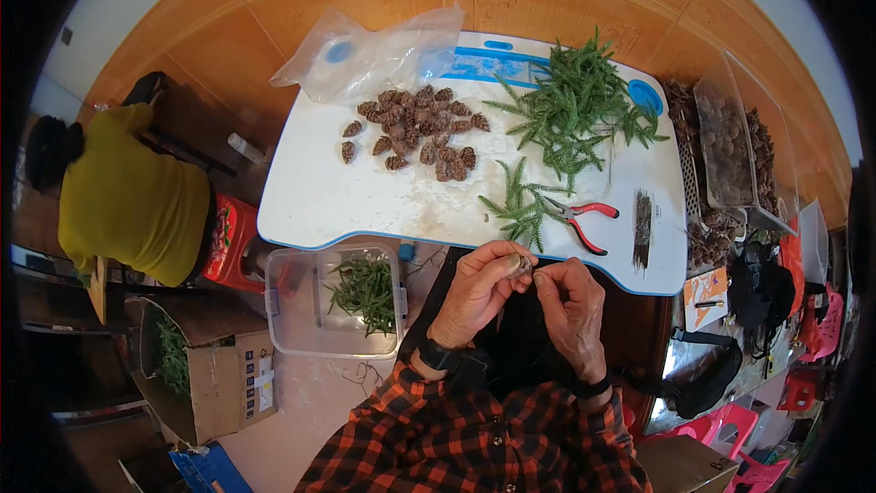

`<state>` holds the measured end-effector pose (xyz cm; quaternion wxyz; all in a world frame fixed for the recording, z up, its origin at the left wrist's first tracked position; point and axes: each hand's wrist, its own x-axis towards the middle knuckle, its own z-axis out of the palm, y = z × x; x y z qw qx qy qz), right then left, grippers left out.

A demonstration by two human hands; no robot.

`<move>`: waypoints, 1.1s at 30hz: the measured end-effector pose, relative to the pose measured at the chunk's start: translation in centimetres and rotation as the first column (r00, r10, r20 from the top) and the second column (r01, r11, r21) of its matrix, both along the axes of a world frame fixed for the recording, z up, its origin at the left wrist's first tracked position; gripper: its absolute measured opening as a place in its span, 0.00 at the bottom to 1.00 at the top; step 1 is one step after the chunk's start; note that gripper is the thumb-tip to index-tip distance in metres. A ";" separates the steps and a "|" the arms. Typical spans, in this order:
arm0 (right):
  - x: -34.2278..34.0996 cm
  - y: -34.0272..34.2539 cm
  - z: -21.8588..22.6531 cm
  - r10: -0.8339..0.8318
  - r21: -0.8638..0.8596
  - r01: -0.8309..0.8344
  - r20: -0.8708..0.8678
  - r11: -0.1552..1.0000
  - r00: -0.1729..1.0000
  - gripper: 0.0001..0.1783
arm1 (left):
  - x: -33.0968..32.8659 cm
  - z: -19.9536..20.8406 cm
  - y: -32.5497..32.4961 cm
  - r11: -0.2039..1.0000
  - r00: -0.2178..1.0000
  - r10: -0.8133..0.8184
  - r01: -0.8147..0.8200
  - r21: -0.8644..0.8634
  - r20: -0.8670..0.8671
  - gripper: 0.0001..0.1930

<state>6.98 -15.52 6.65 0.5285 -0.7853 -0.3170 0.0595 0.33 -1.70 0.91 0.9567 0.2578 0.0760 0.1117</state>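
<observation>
My left hand [476, 297] is closed in front of the table's near edge. Its fingertips pinch a small brown thing [523, 267], mostly covered by the fingers, which may be a pine cone. Close beside it, my right hand [573, 312] has thumb and fingers drawn together; whatever they grip is too small to make out. Red-handled pliers [593, 210] lie with parted jaws beyond the right hand, touching loose green artificial sprigs [520, 205]. A heap of brown pine cones [420, 123] covers the table's middle. Dark thin wires [642, 228] lie bundled at the right.
More green sprigs [575, 96] are piled on the white table [310, 192], near a clear plastic bag [374, 55]. Below left stand a clear bin [297, 342] with sprigs and a cardboard box [228, 383]. A person in a yellow top [132, 196] is at the left; another clear bin [730, 146] stands right.
</observation>
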 end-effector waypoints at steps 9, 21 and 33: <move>0.3 -0.2 -0.4 -0.023 -0.003 0.023 0.121 1.000 0.992 0.05 | 0.2 0.7 -0.2 1.000 1.000 -0.019 0.020 -0.018 0.017 0.10; 0.1 -0.1 -0.2 -0.026 -0.024 0.034 0.275 0.999 0.961 0.06 | -0.1 0.2 0.3 0.998 0.998 -0.062 0.062 0.004 -0.004 0.11; 0.2 0.1 -0.4 -0.019 -0.001 0.020 0.262 1.000 0.965 0.06 | -0.2 0.1 0.5 0.997 0.997 -0.074 0.075 0.008 -0.022 0.10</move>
